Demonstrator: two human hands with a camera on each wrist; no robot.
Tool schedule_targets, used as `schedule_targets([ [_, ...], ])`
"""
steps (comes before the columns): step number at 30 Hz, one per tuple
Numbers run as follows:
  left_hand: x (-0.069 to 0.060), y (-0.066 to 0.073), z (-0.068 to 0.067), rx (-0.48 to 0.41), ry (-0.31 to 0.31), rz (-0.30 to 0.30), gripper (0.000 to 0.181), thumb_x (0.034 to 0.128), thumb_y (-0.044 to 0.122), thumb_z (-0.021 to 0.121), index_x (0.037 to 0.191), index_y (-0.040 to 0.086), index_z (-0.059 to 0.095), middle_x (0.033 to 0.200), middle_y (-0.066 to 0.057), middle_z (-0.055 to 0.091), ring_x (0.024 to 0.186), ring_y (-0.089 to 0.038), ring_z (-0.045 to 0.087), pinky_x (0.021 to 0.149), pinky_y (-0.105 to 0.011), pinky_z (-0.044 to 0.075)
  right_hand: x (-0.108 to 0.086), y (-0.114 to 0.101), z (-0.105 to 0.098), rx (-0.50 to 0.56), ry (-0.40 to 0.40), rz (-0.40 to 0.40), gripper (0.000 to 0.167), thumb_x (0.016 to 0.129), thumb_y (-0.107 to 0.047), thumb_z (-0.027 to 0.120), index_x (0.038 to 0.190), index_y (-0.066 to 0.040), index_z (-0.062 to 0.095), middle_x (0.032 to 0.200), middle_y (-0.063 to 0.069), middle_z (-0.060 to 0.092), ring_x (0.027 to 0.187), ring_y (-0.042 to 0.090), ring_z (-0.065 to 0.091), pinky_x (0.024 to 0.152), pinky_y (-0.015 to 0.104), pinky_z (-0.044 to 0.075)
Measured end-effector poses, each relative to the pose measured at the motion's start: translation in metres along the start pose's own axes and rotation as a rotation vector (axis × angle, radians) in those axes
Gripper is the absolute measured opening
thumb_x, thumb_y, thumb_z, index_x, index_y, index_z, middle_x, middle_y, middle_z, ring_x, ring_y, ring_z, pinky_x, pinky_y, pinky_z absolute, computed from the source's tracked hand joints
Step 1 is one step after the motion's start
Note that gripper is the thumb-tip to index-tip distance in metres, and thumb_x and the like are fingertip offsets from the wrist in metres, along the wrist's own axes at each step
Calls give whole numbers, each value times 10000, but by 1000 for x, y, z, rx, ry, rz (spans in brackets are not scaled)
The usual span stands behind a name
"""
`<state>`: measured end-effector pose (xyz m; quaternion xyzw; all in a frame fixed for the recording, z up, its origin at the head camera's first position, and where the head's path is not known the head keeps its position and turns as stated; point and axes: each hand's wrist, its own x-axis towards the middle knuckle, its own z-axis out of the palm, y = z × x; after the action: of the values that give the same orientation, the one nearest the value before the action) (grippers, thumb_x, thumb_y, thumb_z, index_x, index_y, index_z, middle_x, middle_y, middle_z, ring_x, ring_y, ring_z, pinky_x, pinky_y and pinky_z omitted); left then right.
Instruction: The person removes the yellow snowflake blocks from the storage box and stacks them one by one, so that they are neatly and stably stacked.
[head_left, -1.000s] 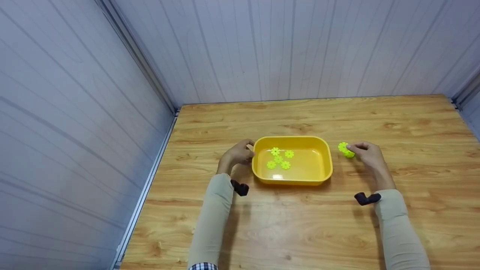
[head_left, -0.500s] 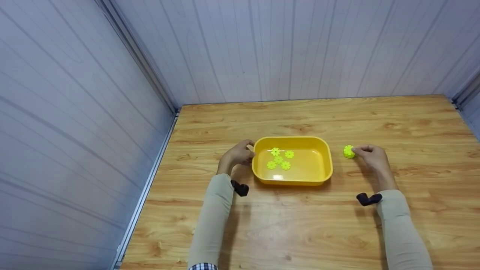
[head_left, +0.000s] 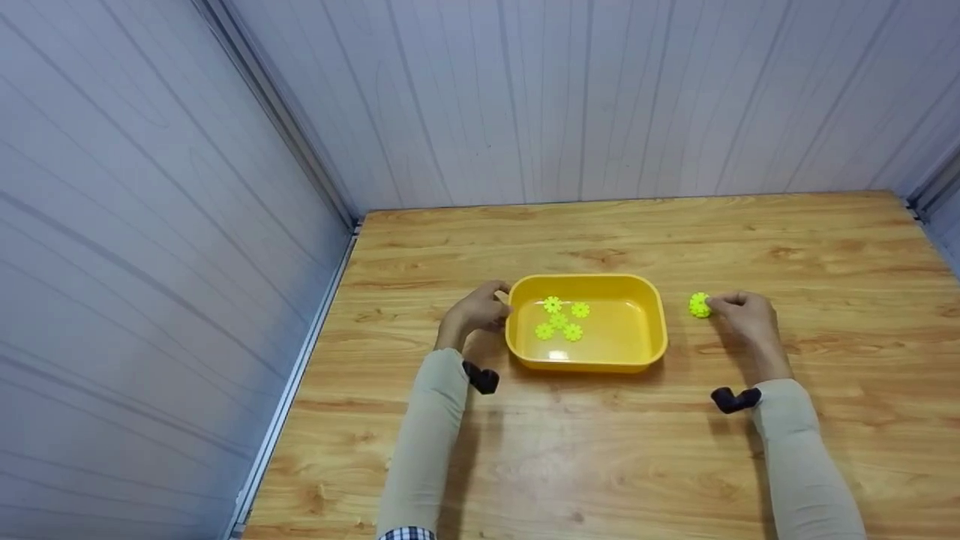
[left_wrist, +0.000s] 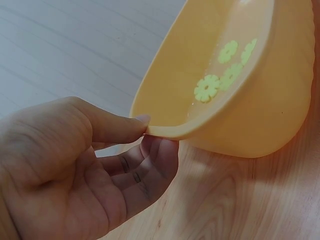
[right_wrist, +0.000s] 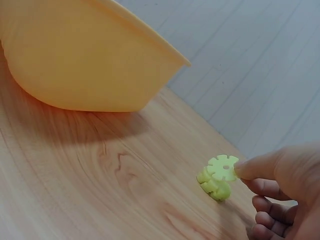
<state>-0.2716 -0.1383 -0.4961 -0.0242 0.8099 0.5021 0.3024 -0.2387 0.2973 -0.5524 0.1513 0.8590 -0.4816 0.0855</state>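
A yellow basin (head_left: 615,358) stands on the wooden table, with several lime-green flower-shaped discs (head_left: 559,321) lying inside at its left. My left hand (head_left: 476,309) pinches the basin's left rim between thumb and fingers, as the left wrist view shows at the rim (left_wrist: 172,132). To the right of the basin, my right hand (head_left: 748,319) pinches a green disc (head_left: 699,304) by its edge. In the right wrist view that disc (right_wrist: 221,168) is over a small stack of similar discs (right_wrist: 216,190); whether they touch, I cannot tell.
The wooden tabletop (head_left: 570,450) extends in front of the basin and to both sides. A pale panelled wall (head_left: 487,105) rises behind the table, and another wall (head_left: 150,262) runs along its left. A dark wrist device (head_left: 735,400) is on the right sleeve.
My right hand has shifted slightly right, bringing its disc from the upper left of the other green discs to over them. The left hand keeps its grip on the rim.
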Motion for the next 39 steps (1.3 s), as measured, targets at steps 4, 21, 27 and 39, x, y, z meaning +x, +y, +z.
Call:
schedule_targets([
  [4,0,1,0,6,-4,6,412,947,69,509,1352,63,434,964,-98,514,815,-198,551,901,-454,513,0,-1,-3,10,-27,19,610,929,-507,519,1259,5,546,1298,189,493,1150,313,464,860,337,415],
  [21,0,0,1,10,-4,12,404,952,65,512,1350,49,443,957,-118,540,776,-188,565,900,-470,512,-3,-2,-3,-97,-5,4,544,939,-459,523,1205,8,606,1233,197,565,927,221,530,728,284,450],
  [27,0,0,1,28,7,9,396,948,75,516,1340,68,459,968,-115,539,795,-192,564,888,-452,520,-1,0,-1,-115,-5,3,548,944,-453,504,1202,19,608,1253,226,558,1109,354,525,884,429,458],
  [39,-3,1,1,11,-3,9,397,954,75,507,1346,66,445,924,-89,519,773,-184,545,884,-446,518,-1,1,0,-153,12,-27,577,938,-475,508,1197,29,617,1237,240,578,1046,328,549,730,288,452],
])
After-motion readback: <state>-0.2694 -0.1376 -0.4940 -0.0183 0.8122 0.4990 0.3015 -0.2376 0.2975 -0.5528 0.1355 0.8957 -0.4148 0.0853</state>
